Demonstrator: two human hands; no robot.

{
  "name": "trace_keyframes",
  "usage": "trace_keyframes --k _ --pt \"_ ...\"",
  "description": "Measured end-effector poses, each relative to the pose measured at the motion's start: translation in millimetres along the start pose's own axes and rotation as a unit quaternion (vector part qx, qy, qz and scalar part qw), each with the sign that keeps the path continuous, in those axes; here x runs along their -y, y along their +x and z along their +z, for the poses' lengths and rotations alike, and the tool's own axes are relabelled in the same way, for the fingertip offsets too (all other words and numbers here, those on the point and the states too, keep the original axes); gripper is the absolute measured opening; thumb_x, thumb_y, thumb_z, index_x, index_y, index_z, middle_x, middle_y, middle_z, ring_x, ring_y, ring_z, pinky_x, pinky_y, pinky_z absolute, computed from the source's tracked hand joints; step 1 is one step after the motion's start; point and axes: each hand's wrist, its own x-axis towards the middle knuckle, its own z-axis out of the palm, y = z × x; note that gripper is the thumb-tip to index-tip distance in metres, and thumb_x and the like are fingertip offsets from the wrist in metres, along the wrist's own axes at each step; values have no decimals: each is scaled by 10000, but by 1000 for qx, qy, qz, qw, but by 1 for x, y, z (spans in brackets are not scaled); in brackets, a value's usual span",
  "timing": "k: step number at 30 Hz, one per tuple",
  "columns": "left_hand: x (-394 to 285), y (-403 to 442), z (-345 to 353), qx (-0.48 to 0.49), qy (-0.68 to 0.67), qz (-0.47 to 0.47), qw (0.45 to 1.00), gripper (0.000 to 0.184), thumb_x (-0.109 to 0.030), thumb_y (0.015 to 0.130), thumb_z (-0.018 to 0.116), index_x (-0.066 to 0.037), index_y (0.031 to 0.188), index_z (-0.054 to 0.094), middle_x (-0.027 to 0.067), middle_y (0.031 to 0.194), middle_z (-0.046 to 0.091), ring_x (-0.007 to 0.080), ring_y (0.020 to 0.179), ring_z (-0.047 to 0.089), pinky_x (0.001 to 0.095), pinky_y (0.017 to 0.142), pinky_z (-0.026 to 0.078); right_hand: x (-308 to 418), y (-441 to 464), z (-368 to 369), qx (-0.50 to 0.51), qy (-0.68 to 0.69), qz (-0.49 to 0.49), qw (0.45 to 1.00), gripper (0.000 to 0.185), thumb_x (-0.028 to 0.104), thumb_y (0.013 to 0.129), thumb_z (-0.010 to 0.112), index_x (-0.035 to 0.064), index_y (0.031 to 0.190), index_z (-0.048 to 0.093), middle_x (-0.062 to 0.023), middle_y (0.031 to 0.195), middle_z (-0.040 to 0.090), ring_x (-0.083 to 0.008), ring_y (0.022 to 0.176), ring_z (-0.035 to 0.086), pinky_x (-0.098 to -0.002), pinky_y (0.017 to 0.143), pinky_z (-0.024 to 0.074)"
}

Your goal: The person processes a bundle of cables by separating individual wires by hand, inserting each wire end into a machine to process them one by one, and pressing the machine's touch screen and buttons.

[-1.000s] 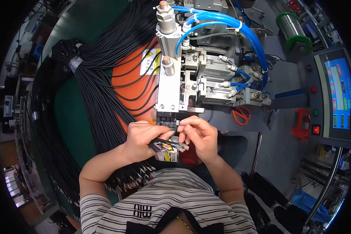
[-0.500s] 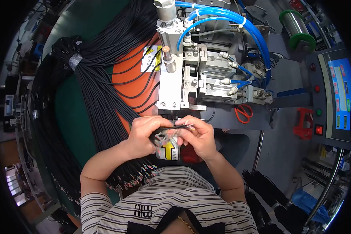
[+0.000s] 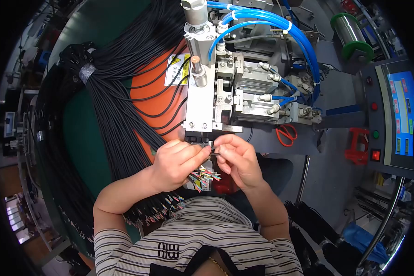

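Note:
My left hand (image 3: 180, 162) is closed round a small bunch of black cables. Their stripped, coloured wire ends (image 3: 205, 175) fan out below its fingers. Just to the right, my right hand (image 3: 238, 160) pinches the end of one black cable (image 3: 215, 154), partly hidden by the fingertips. Both hands are close together in front of the machine's white metal plate (image 3: 200, 103). A small dark block (image 3: 196, 137) under the plate's near edge sits right above my left fingers.
A large tied bundle of black cables (image 3: 108, 106) lies at left across an orange board (image 3: 147, 108). Pneumatic cylinders (image 3: 257, 76) with blue hoses (image 3: 303, 41) stand behind. Red-handled scissors (image 3: 287, 135), a touch screen (image 3: 402, 110) and a wire spool (image 3: 349, 32) are at right.
My left hand has turned over the bunch, and the coloured wire ends now hang to the right below it. My right hand has shifted slightly right and pinches one cable.

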Motion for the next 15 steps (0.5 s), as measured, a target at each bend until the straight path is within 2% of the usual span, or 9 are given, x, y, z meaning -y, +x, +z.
trace_keyframes --k 3,4,5,6,9,10,11,12,15 --pt "-3 3 -1 7 4 2 1000 382 -63 660 694 17 1029 641 94 876 637 217 692 613 320 559 433 0 -3 -5 13 -95 10 995 162 14 918 593 -12 1076 566 -11 823 569 -30 633 492 -187 523 382" --pt "-2 1 3 17 -15 -12 1000 408 -61 638 708 13 1033 635 106 888 639 224 698 619 321 544 423 -2 -4 5 -26 -132 -38 990 189 -13 893 620 -4 1074 566 -7 856 578 -25 671 515 -169 545 387" --pt "-2 1 5 25 -33 -28 999 435 -59 617 722 8 1037 629 117 900 642 232 705 625 322 528 413 -4 -5 8 -26 -107 -43 993 199 -4 899 617 -4 1090 565 -9 861 581 -31 673 522 -169 554 392" --pt "-5 4 -1 47 -22 -38 998 425 -64 620 730 10 1024 623 77 839 643 203 647 615 316 550 444 -5 -6 10 -25 -83 -49 995 209 4 904 614 -4 1106 563 -10 865 583 -37 675 529 -168 563 397" --pt "-4 2 0 -27 -60 -46 997 397 -92 636 758 -7 1002 627 64 717 626 207 539 597 300 486 400 -6 -7 9 -13 16 -31 999 219 29 927 592 -9 1143 586 -33 892 605 -64 660 540 -183 573 414" --pt "-5 4 1 -38 -66 -37 996 369 -87 653 757 -14 991 629 29 648 607 191 495 582 293 480 396 -10 -7 5 -6 40 -16 999 217 29 930 589 -10 1143 594 -42 898 609 -68 657 541 -188 569 416" --pt "-4 3 1 -31 -74 -40 996 370 -87 652 755 -14 991 629 28 653 609 191 502 585 292 481 395 -12 -7 3 2 64 -1 998 215 30 932 586 -12 1142 601 -52 905 613 -72 655 542 -192 565 419" --pt "-3 2 3 -24 -81 -41 996 370 -88 650 754 -14 991 629 28 658 611 190 508 588 291 481 395 -11 -6 5 -7 67 7 998 154 15 928 579 -22 1065 637 -68 903 618 -75 666 552 -194 553 417" --pt "-1 0 6 -23 -106 -56 993 314 -65 664 742 -21 949 619 25 660 609 194 527 593 296 488 404 -15 -5 11 -52 -144 -138 979 135 4 919 588 -35 1034 646 -65 898 621 -76 710 583 -203 589 451"
